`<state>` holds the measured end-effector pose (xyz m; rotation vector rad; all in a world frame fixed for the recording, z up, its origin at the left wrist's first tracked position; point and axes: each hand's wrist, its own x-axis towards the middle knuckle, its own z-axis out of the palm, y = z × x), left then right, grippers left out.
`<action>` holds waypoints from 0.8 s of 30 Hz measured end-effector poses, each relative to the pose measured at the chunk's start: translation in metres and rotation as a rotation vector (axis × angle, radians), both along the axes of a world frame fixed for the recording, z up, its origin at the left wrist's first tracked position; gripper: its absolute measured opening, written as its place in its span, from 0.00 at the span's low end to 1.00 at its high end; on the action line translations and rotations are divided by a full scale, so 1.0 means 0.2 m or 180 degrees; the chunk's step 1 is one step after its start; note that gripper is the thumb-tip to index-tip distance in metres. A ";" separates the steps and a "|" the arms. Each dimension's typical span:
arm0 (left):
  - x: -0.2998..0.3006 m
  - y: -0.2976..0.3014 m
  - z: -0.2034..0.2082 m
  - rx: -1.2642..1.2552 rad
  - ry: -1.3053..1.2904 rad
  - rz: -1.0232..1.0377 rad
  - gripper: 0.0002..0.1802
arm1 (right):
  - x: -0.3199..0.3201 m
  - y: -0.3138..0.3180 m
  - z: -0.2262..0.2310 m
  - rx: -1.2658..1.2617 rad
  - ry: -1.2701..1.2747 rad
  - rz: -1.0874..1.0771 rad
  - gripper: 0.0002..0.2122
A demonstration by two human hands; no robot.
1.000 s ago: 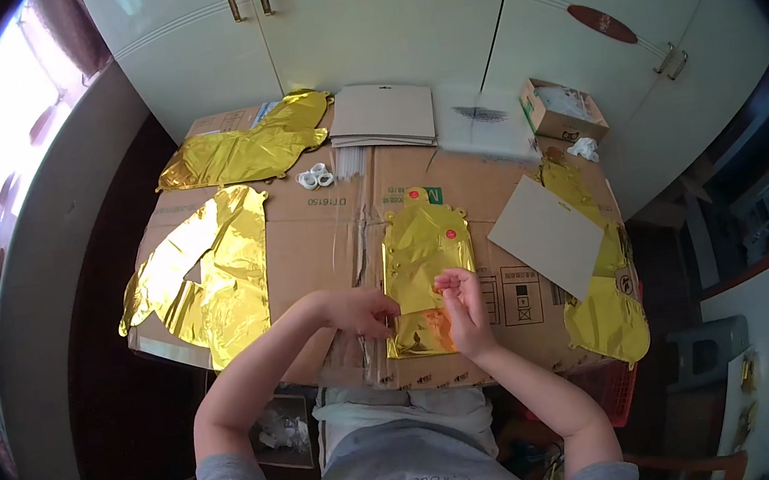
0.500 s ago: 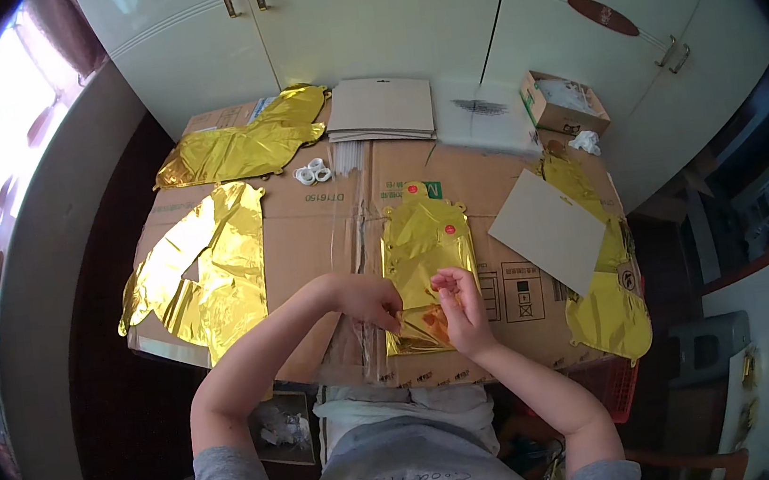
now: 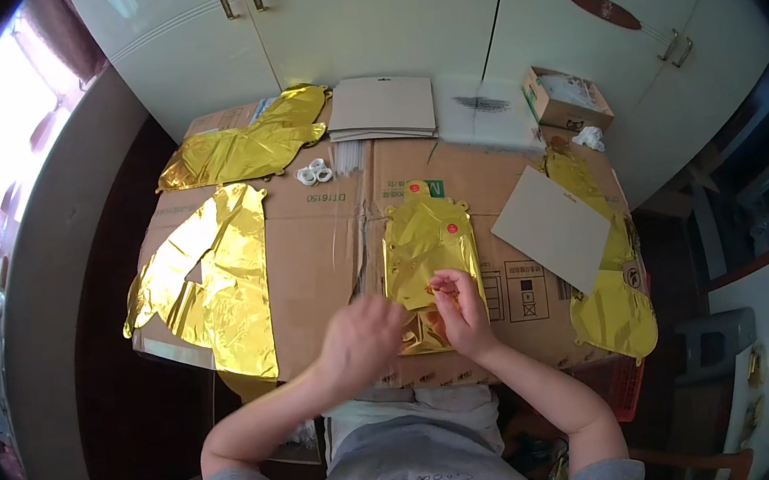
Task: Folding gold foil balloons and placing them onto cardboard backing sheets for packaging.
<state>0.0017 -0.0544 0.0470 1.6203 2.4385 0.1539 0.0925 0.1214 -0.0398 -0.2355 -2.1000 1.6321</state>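
A folded gold foil balloon (image 3: 423,259) lies flat on the cardboard, with small tabs at its upper end and two red round stickers. Above its lower left edge hovers my left hand (image 3: 364,337), smeared by motion, so its fingers do not read clearly. My right hand (image 3: 465,316) is over the balloon's lower right part, thumb and fingers curled toward each other. Anything held between those fingertips is too small to make out. Orange-brown reflections of the hands show in the foil between them.
More gold foil balloons lie at the left (image 3: 238,285), far left (image 3: 251,146) and right (image 3: 615,304). A grey card (image 3: 552,228) overlaps the right one. At the back are stacked cards (image 3: 381,108), white rings (image 3: 312,172), a clear bag (image 3: 489,119) and a small box (image 3: 567,98).
My left hand has swung down and toward me, turning its back upward. The right hand has stayed nearly in place over the balloon.
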 end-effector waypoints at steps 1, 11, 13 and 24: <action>0.07 -0.02 0.02 -0.0103 -0.0295 -0.0456 0.29 | 0.00 0.00 0.00 0.0004 0.0022 0.0017 0.14; 0.34 -0.05 -0.25 0.0498 0.0288 -0.0550 0.55 | 0.01 0.00 0.05 0.0008 -0.0009 0.0028 0.14; 0.35 -0.05 -0.24 0.0421 0.0348 -0.0496 0.56 | 0.01 -0.01 0.05 -0.0028 0.0002 0.0037 0.14; 0.33 -0.06 -0.26 0.0270 0.0457 0.0028 0.57 | 0.01 -0.01 0.03 0.0101 -0.0031 -0.0041 0.14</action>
